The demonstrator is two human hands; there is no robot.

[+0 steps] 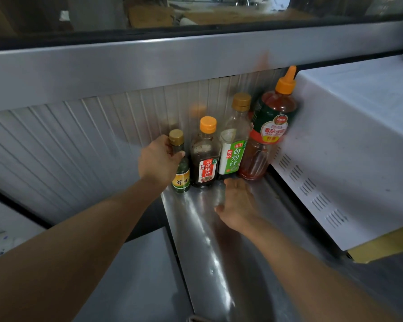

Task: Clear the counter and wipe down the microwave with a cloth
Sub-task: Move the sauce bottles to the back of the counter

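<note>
Stainless counter [219,263] against a ribbed metal backsplash [79,145], four sauce bottles lined up beside one white microwave [349,159].
Your left hand [157,160] curls around the small green bottle [181,169]; next stand the dark orange-capped sauce bottle [205,154], the green-labelled bottle [234,140] and the red tomato sauce bottle [269,126], touching the microwave. Your right hand [239,204] hovers with relaxed fingers, holding nothing, just before them.
</note>
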